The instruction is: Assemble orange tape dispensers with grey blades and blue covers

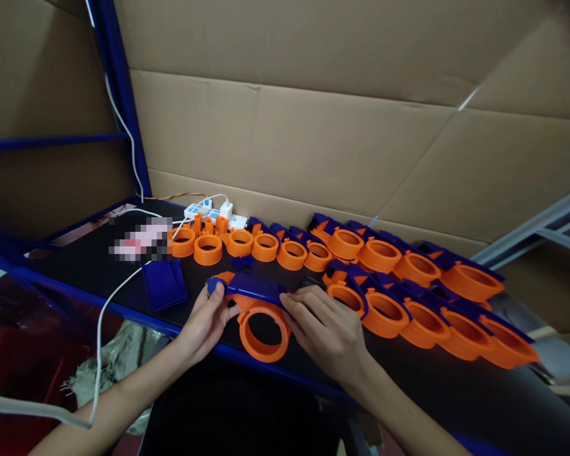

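Observation:
An orange ring part (262,329) with a blue plate (254,287) on top sits at the near edge of the black bench (90,263). My left hand (208,320) grips its left end, fingers curled round the blue tip. At the plate's other end my right hand (323,323) presses down, fingers together. Several finished orange-and-blue ring parts (408,310) lie in two rows to the right and behind.
A loose blue piece (164,283) lies left of my hands. Bare orange rings (208,248) stand behind it. White power adapters (213,212) and a white cable (105,316) run along the left. Cardboard sheets (313,126) wall the back; a blue frame post (118,95) stands at left.

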{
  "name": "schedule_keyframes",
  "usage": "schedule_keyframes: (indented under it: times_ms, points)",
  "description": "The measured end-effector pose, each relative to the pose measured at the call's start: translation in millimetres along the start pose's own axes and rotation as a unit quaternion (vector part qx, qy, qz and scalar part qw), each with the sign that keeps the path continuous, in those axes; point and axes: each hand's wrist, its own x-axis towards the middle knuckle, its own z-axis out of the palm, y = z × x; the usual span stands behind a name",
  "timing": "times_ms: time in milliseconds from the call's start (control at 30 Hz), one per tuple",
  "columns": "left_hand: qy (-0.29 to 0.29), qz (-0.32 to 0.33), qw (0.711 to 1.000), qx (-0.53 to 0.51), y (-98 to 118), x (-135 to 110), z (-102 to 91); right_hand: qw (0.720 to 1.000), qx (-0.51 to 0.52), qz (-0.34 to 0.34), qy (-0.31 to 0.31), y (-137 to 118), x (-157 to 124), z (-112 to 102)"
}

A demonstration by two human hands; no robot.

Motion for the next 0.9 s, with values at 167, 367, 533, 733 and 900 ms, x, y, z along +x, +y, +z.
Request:
schedule_keyframes:
  times_ms: [167,367,533,733,900]
  points:
    - [0.002,0.011,1.0,0.018,-2,-1,0.2,1.0,0.007,0.006,-0.002,1,2,0]
    - [0.003,0.024,1.0,0.01,-5,0,-2.7,1.0,0.0,-0.001,0.011,0,4,3]
    - [0.01,0.025,0.999,0.018,-4,-2,-0.6,1.0,0.025,0.004,0.01,3,2,4]
    - [0.011,0.023,0.999,0.036,-3,-2,-0.2,1.0,-0.008,-0.012,0.001,3,-4,4]
    - [0.032,0.036,0.995,0.085,-3,-4,2.8,0.999,-0.014,0.007,-0.034,-1,-12,3]
